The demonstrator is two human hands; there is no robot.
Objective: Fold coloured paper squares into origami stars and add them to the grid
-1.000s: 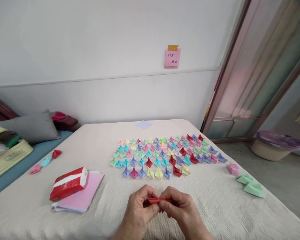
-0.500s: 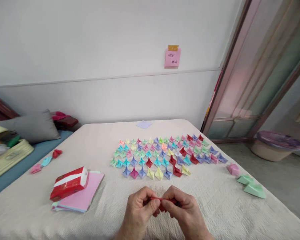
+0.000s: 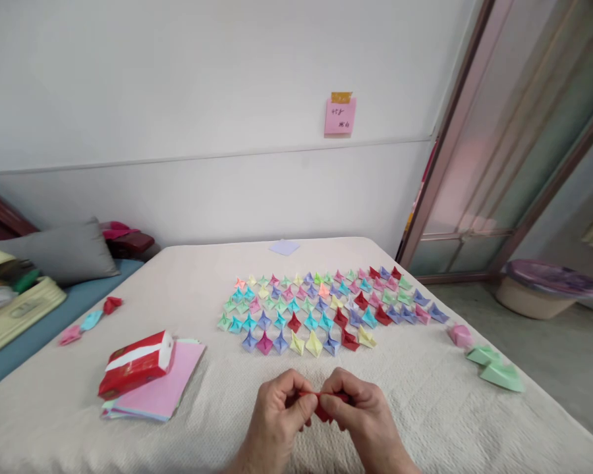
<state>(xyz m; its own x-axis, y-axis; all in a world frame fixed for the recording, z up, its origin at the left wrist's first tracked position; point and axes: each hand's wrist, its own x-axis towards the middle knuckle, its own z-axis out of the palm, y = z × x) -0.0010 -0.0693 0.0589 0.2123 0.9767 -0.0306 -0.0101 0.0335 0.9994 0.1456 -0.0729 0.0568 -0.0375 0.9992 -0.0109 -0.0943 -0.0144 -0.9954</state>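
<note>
A piece of folded red paper [image 3: 321, 413] is pinched between both hands, low in the middle of the head view. My left hand [image 3: 282, 411] grips its left side with thumb and fingers. On the other side my right hand [image 3: 358, 408] holds it the same way, the two thumbs almost touching. The fingers cover most of the paper, so its full shape is hidden. Just beyond the hands, rows of small folded paper pieces [image 3: 314, 343] in many colours stand on the cream cover.
A red tissue packet [image 3: 137, 365] rests on a stack of coloured paper [image 3: 185, 382] at left. Small folded pieces [image 3: 91, 320] lie farther left. Green paper boats [image 3: 501, 375] and a pink folded piece [image 3: 460, 336] sit near the right edge. A lavender sheet [image 3: 284, 247] lies at the back.
The hands and the red paper have hardly moved; the fingers shift only slightly around it. The view has tilted very slightly.
</note>
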